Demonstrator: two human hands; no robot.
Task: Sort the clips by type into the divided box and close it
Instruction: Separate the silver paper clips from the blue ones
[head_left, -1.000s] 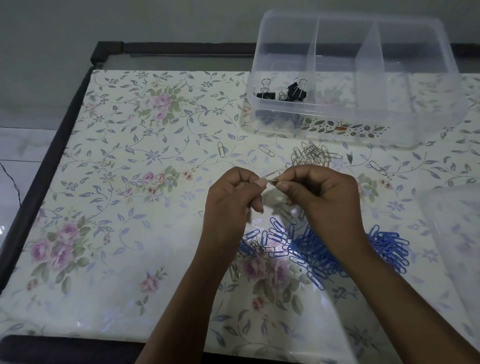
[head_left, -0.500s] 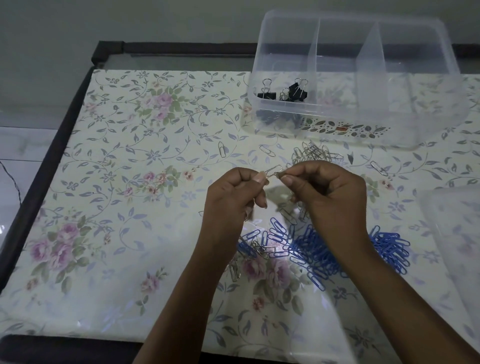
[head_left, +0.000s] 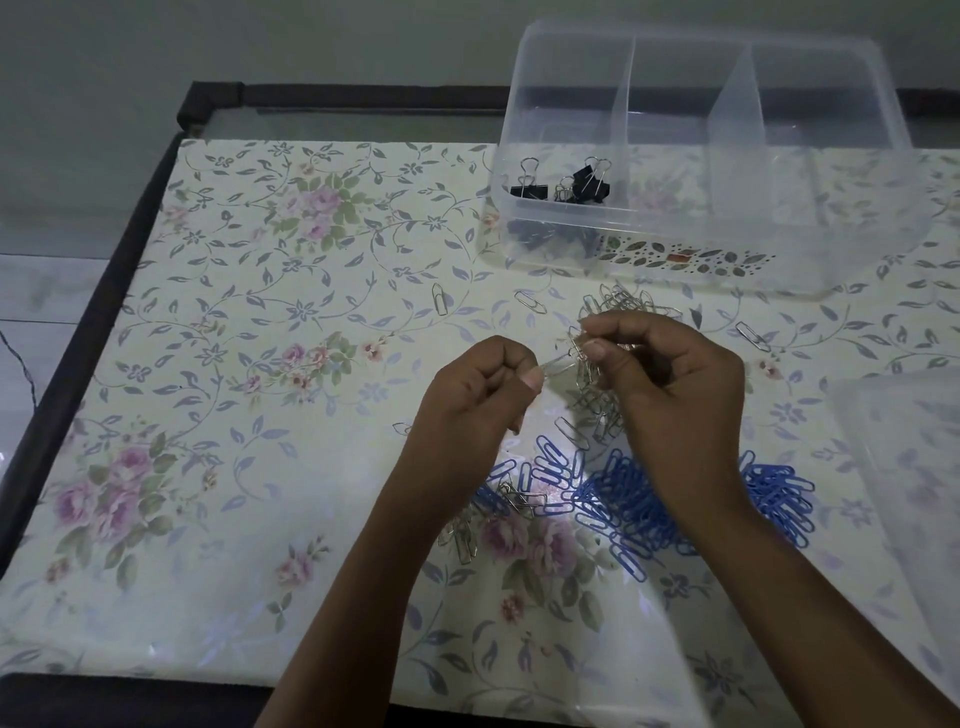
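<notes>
My left hand (head_left: 475, 395) pinches one silver paper clip (head_left: 558, 364) between thumb and forefinger. My right hand (head_left: 675, 384) pinches a tangled bunch of silver clips (head_left: 592, 384) that hangs down from its fingertips, linked to the left hand's clip. More silver clips (head_left: 631, 304) lie in a heap just beyond my hands. A pile of blue paper clips (head_left: 623, 499) lies on the table under my right wrist. The clear divided box (head_left: 779, 249) stands open at the back right, with black binder clips (head_left: 566, 182) in its left compartment; the other two compartments look bare.
Loose silver clips (head_left: 440, 299) lie scattered on the floral tablecloth (head_left: 234, 364). A few more silver clips (head_left: 462, 535) lie by my left forearm. A clear plastic lid (head_left: 904, 467) rests at the right edge. The table's dark rim (head_left: 78, 332) runs along the left.
My hands have pulled apart: the left moved down and left with one clip, the right lifted slightly, and a tangled bunch of silver clips now hangs from it.
</notes>
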